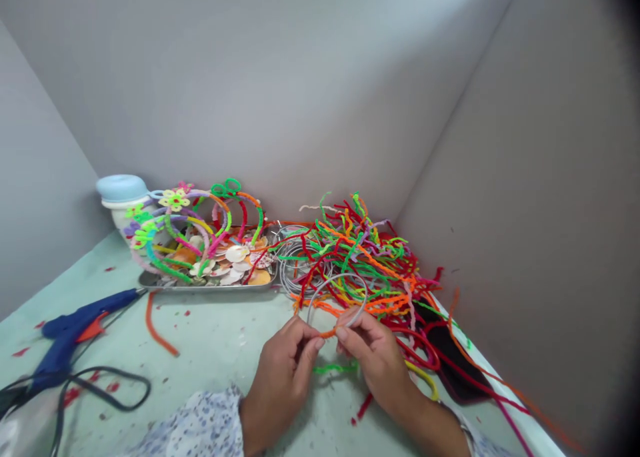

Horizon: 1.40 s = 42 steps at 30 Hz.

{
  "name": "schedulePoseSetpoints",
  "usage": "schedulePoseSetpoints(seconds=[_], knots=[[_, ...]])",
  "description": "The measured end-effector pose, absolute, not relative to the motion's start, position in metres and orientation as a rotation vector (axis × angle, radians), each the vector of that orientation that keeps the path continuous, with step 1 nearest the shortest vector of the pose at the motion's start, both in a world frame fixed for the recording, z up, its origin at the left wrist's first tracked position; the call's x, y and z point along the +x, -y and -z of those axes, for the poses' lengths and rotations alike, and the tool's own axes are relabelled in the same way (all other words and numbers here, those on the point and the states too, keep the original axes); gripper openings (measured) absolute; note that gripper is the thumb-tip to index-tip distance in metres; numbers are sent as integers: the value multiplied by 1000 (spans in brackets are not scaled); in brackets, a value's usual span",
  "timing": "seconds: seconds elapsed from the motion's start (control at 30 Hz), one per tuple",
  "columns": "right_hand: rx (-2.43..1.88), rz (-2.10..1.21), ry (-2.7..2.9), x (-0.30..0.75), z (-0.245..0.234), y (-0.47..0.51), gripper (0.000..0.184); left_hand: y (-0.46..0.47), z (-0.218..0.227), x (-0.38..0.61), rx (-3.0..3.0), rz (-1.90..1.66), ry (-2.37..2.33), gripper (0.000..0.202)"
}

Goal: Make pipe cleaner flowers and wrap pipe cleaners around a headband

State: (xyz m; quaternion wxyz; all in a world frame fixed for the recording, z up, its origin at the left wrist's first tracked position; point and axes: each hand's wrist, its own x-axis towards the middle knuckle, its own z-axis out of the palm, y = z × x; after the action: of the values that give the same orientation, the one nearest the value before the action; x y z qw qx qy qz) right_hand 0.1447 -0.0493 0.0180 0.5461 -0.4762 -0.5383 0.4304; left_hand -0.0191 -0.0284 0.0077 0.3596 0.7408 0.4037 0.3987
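Observation:
A thin grey wire ring (pixel 312 298) stands upright between my two hands, just above the table. Along its lower edge a short stretch is covered by an orange pipe cleaner (pixel 329 334). My left hand (pixel 283 380) pinches the ring at the left end of that orange stretch, thumb against forefinger. At the other end, my right hand (pixel 383 370) is closed with thumb and fingers on the orange pipe cleaner and the wire. Beneath the hands lies a green pipe cleaner (pixel 334 369), partly hidden by the right fingers.
Behind my hands are coiled bare wire rings (pixel 295 270) and a tangled pipe cleaner pile (pixel 365 257). Finished-looking colourful hoops (pixel 227 220) rest over a metal tray (pixel 210 287) of shells. A blue glue gun (pixel 85 317), a blue-lidded bottle (pixel 123 190) and a dark flat object (pixel 457 363) lie around.

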Motion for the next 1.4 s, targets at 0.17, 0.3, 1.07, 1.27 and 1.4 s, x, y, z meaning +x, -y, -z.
schedulePoseSetpoints(seconds=[0.17,0.3,1.07,1.27,1.4], knots=[[-1120,-912,1454,146,-24,56,12,34,-12,-22,2030,-1022,-897,11],[-1145,-819,1565,145,-18,54,10,32,-11,-22,2063,-1069,-869,13],[-1090,-1356,1165,141,-35,24,34,19,-10,-22,1615,-1052,-870,21],[-1221,-1255,1342,129,-44,24,35,18,-13,-23,1672,-1137,-924,18],[-1174,-1271,1361,124,-47,23,25,19,-14,-24,1761,-1163,-991,16]])
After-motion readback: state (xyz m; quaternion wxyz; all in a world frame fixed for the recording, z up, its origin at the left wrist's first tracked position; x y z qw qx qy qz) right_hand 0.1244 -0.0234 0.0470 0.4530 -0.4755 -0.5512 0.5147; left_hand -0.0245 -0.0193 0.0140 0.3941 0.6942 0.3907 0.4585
